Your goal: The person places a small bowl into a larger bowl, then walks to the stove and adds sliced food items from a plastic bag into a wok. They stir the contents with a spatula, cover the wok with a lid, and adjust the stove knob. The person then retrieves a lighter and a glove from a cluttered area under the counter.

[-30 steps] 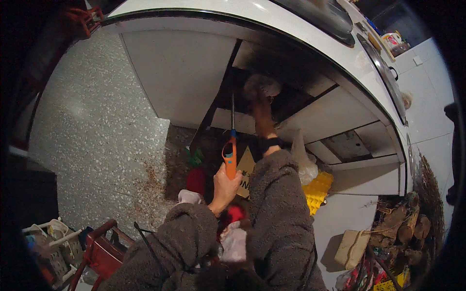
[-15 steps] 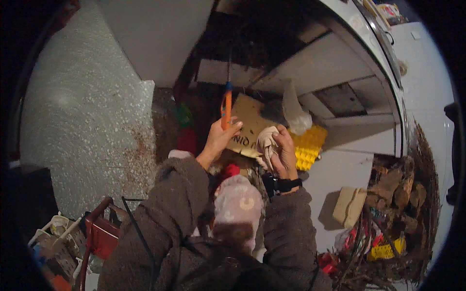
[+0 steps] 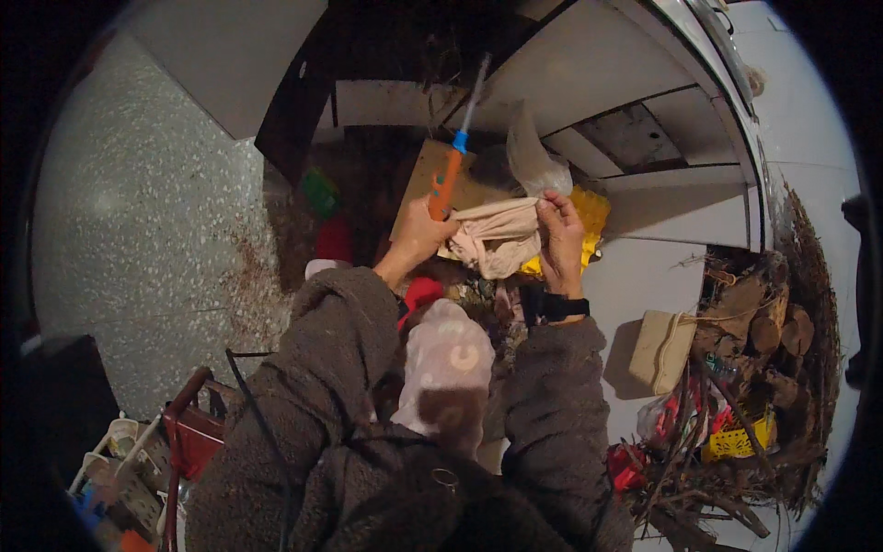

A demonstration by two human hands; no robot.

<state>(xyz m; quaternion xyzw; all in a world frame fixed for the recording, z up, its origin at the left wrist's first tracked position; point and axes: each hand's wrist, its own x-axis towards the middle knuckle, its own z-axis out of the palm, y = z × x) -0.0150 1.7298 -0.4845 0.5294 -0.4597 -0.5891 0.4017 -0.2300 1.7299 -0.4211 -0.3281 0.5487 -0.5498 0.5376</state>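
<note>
My left hand (image 3: 416, 241) is closed around the orange handle of a long-necked lighter (image 3: 447, 184). The lighter's metal tube points up and away, and no flame shows at its tip. Between my two hands stretches a crumpled pale beige cloth (image 3: 499, 237). One end of it lies against my left thumb, and the other is pinched in the fingers of my right hand (image 3: 563, 237), which wears a black wristband. Under and behind the cloth is a piece of brown cardboard (image 3: 418, 175). A clear plastic bag (image 3: 535, 158) and a bumpy yellow tray (image 3: 590, 219) lie just beyond my right hand.
White panels with a dark opening (image 3: 386, 55) stand ahead. At right are a beige box (image 3: 660, 351), stacked firewood (image 3: 769, 327), twigs (image 3: 653, 474) and a yellow basket (image 3: 740, 440). A green object (image 3: 320, 191) lies at left; a dark red frame (image 3: 191, 432) stands lower left.
The cloth, bunched in my right hand before, is now spread between both hands. The lighter has tilted to the right, and my right hand has moved slightly up and right.
</note>
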